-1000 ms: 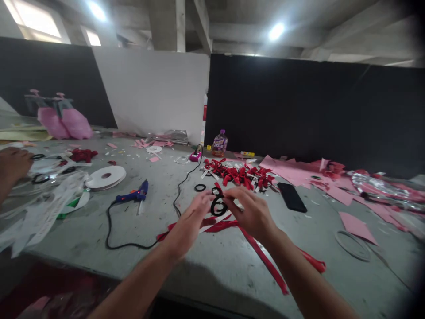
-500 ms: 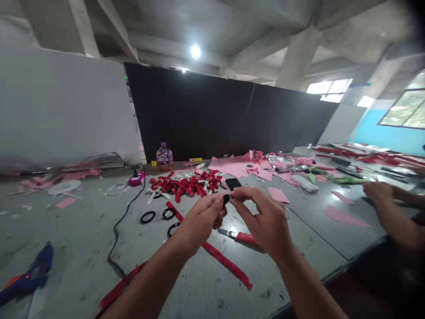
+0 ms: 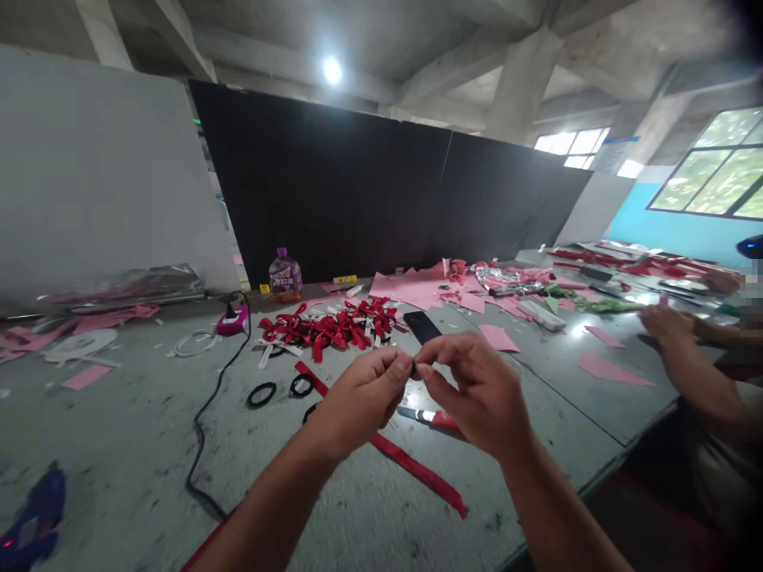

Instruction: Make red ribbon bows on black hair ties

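My left hand (image 3: 361,397) and my right hand (image 3: 477,389) meet above the grey table (image 3: 149,445), fingertips pinched together on a small black thing, mostly hidden, that I cannot name. Below them a red ribbon strip (image 3: 411,465) lies across the table. Black elastic rings (image 3: 261,394) sit to the left of it. A pile of red ribbon bows (image 3: 327,326) lies further back, with a black phone (image 3: 421,326) beside it.
A blue glue gun (image 3: 29,524) lies at the lower left, its black cable (image 3: 206,413) running to a pink plug (image 3: 231,322). A purple bottle (image 3: 284,278) stands by the black wall. Pink paper scraps (image 3: 417,290) cover the back. Another person's hand (image 3: 671,326) works at the right.
The view swung from left to right along the table. My hands lifted off the red ribbon and a black ring and came together in a pinch. Another person's arm came into sight.
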`<state>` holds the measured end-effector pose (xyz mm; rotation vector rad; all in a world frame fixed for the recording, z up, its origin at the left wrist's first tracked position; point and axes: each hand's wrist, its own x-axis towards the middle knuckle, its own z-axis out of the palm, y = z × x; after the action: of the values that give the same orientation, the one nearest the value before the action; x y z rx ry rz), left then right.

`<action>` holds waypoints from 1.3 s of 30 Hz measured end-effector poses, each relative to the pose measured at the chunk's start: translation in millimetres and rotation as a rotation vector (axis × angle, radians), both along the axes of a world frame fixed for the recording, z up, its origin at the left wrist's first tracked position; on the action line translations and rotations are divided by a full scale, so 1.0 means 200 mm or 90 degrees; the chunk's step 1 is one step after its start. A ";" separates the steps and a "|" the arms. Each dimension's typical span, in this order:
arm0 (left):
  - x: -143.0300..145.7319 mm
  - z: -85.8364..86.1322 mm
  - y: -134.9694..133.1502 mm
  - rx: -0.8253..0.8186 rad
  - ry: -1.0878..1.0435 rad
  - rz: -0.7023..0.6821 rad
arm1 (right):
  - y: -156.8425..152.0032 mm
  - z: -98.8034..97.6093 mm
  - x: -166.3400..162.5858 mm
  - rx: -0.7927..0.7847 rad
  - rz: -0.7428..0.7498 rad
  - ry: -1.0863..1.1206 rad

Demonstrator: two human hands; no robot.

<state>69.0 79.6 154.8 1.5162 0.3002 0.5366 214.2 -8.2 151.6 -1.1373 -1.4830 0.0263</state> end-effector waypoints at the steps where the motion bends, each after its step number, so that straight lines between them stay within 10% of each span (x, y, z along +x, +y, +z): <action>1: 0.00 0.00 0.00 -0.021 -0.002 -0.015 | 0.00 -0.01 0.00 0.002 0.028 0.046; 10: 0.02 -0.02 -0.02 -0.099 -0.052 -0.013 | 0.01 -0.09 0.04 0.028 0.032 0.163; 15: -0.03 0.01 0.00 -0.146 -0.130 -0.006 | -0.07 -0.39 0.33 -0.259 -0.250 -0.071; 20: -0.06 0.04 0.01 -0.100 -0.176 0.029 | -0.19 -0.75 0.47 -0.388 -0.296 -0.126; 25: -0.07 0.03 0.01 0.043 -0.168 0.149 | -0.19 -0.86 0.47 -0.404 -0.267 -0.157; 30: -0.11 0.04 0.02 0.243 -0.141 0.316 | -0.14 -0.69 0.42 -0.332 -0.281 -0.112; 39: -0.18 0.10 0.02 0.453 -0.107 0.450 | 0.15 0.14 -0.16 -0.068 0.080 0.065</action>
<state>32.8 84.0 174.4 2.0186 0.5565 1.4360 182.3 20.8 178.7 -1.1100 -1.4745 0.2492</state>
